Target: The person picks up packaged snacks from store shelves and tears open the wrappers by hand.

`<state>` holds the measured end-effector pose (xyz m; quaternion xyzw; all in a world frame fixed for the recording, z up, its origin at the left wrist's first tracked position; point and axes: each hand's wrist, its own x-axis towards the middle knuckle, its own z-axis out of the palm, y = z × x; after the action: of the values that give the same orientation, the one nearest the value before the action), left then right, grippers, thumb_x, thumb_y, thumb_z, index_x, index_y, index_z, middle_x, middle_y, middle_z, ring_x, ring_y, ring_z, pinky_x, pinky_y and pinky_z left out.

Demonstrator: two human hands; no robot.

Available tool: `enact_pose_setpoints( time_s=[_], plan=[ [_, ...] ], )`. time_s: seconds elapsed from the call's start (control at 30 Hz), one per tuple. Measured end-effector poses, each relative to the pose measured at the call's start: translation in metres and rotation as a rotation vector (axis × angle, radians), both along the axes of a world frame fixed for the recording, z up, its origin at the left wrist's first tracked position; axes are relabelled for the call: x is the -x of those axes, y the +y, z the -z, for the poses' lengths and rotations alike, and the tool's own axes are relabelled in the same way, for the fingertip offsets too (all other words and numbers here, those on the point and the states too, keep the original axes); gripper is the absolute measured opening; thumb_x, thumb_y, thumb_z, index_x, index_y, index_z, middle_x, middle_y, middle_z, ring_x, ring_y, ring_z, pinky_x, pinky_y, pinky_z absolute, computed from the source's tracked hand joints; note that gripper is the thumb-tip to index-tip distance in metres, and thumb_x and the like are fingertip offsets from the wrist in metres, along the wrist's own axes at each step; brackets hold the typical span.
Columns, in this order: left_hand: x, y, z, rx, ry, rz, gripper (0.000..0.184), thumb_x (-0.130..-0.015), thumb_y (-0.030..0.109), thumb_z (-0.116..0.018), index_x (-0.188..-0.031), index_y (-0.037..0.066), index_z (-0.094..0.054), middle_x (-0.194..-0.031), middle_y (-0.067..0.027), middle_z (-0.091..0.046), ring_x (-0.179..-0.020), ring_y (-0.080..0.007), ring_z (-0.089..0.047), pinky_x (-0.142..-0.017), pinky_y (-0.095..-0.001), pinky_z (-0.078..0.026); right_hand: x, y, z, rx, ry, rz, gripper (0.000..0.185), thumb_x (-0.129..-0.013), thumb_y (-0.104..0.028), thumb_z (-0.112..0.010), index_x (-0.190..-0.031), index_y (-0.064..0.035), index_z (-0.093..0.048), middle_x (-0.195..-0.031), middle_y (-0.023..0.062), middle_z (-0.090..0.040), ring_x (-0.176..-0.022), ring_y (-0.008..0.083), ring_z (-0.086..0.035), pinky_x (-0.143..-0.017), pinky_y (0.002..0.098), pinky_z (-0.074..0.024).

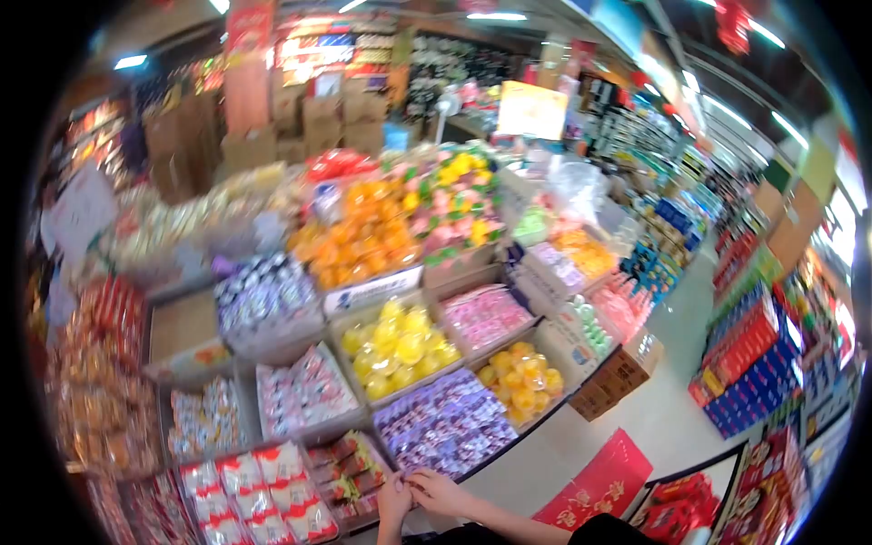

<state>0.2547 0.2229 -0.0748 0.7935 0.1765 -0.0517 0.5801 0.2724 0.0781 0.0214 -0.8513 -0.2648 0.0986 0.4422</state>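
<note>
At the bottom centre my left hand and my right hand are close together, with their fingers bent and meeting. Whatever they may hold is too small to make out. Just left of them lies a bin of brown and red packets. Above the hands is a bin of purple wrapped packets. White and red packages fill the bin at the lower left.
Yellow items, orange items and artificial flowers fill bins farther back. A brown carton stands on the floor right of the display. Blue and red boxes are stacked across the aisle. A red sheet is at the lower right.
</note>
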Motion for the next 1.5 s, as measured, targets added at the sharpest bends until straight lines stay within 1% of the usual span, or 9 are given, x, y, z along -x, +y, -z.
enact_pose_setpoints(
  time_s=[0.07, 0.17, 0.2, 0.3, 0.47, 0.57, 0.73, 1.13, 1.5],
  plan=[
    [-0.001, -0.029, -0.059, 0.004, 0.012, 0.066, 0.032, -0.084, 0.014, -0.060, -0.113, 0.003, -0.063, -0.100, -0.0174, -0.069, -0.088, -0.0239, -0.068, -0.077, -0.0325, -0.052, 0.009, -0.035, -0.034, -0.048, 0.069, 0.056, 0.029, -0.089, -0.013, -0.056, -0.115, -0.0022, -0.060, -0.108, 0.0142, -0.058, -0.094, 0.0290, -0.061, -0.080, 0.0355, -0.0502],
    [-0.004, -0.076, -0.052, 0.023, -0.243, 0.220, 0.029, -0.082, 0.013, -0.061, -0.109, 0.002, -0.065, -0.097, -0.0139, -0.071, -0.088, -0.0232, -0.069, -0.078, -0.0326, -0.052, 0.020, -0.098, -0.044, -0.128, -0.029, 0.116, 0.031, -0.090, -0.015, -0.058, -0.120, -0.0046, -0.059, -0.103, 0.0146, -0.061, -0.089, 0.0265, -0.064, -0.078, 0.0328, -0.0512],
    [0.001, -0.101, -0.097, -0.101, -0.277, 0.284, 0.024, -0.084, 0.006, -0.058, -0.106, 0.001, -0.066, -0.093, -0.0129, -0.070, -0.085, -0.0178, -0.066, -0.076, -0.0293, -0.051, 0.028, -0.119, -0.043, -0.164, -0.030, 0.157, 0.032, -0.090, -0.015, -0.058, -0.120, -0.0049, -0.059, -0.103, 0.0149, -0.062, -0.089, 0.0260, -0.064, -0.078, 0.0326, -0.0514],
    [0.005, -0.165, -0.104, -0.134, -0.193, 0.466, 0.022, -0.084, 0.007, -0.058, -0.103, 0.000, -0.066, -0.084, -0.0113, -0.070, -0.077, -0.0169, -0.066, -0.070, -0.0287, -0.052, 0.057, -0.189, -0.061, -0.193, 0.040, 0.279, 0.035, -0.090, -0.017, -0.059, -0.123, -0.0049, -0.058, -0.106, 0.0156, -0.065, -0.094, 0.0240, -0.066, -0.082, 0.0330, -0.0514],
    [0.036, -0.281, -0.141, -0.021, -0.373, 0.812, 0.024, -0.086, 0.003, -0.048, -0.103, 0.000, -0.065, -0.096, -0.0179, -0.068, -0.094, -0.0309, -0.065, -0.084, -0.0363, -0.050, 0.112, -0.298, -0.026, -0.207, 0.037, 0.489, 0.034, -0.090, -0.020, -0.058, -0.121, -0.0053, -0.060, -0.103, 0.0173, -0.067, -0.093, 0.0293, -0.066, -0.084, 0.0350, -0.0517],
    [0.050, -0.326, -0.117, -0.056, -0.198, 0.956, 0.022, -0.090, 0.006, -0.050, -0.105, -0.001, -0.064, -0.095, -0.0151, -0.068, -0.094, -0.0219, -0.065, -0.085, -0.0320, -0.049, 0.146, -0.329, -0.003, -0.375, -0.120, 0.681, 0.027, -0.089, -0.019, -0.058, -0.106, -0.0011, -0.066, -0.085, 0.0125, -0.070, -0.079, 0.0230, -0.067, -0.073, 0.0339, -0.0519],
    [0.050, -0.386, -0.076, 0.002, -0.242, 1.238, 0.021, -0.089, 0.007, -0.054, -0.106, 0.000, -0.064, -0.096, -0.0142, -0.068, -0.093, -0.0217, -0.065, -0.083, -0.0322, -0.050, 0.201, -0.370, -0.022, -0.328, 0.083, 0.899, 0.032, -0.088, -0.019, -0.057, -0.114, -0.0017, -0.063, -0.094, 0.0171, -0.069, -0.087, 0.0273, -0.067, -0.079, 0.0359, -0.0521],
    [0.073, -0.610, -0.122, 0.015, -0.453, 1.857, 0.021, -0.087, 0.002, -0.058, -0.106, 0.001, -0.066, -0.093, -0.0111, -0.069, -0.084, -0.0205, -0.066, -0.077, -0.0306, -0.053, 0.265, -0.500, -0.006, -0.561, 0.056, 1.475, 0.034, -0.091, -0.018, -0.060, -0.121, -0.0035, -0.060, -0.104, 0.0148, -0.068, -0.094, 0.0229, -0.066, -0.082, 0.0330, -0.0518],
    [0.046, -0.772, -0.127, 0.230, -0.095, 2.102, 0.023, -0.085, -0.004, -0.050, -0.101, -0.005, -0.067, -0.086, -0.0092, -0.067, -0.079, -0.0155, -0.063, -0.073, -0.0301, -0.052, 0.243, -0.611, -0.021, -0.638, -0.088, 1.727, 0.035, -0.091, -0.022, -0.056, -0.119, -0.0026, -0.063, -0.098, 0.0126, -0.070, -0.087, 0.0210, -0.066, -0.078, 0.0331, -0.0511]
  ],
)
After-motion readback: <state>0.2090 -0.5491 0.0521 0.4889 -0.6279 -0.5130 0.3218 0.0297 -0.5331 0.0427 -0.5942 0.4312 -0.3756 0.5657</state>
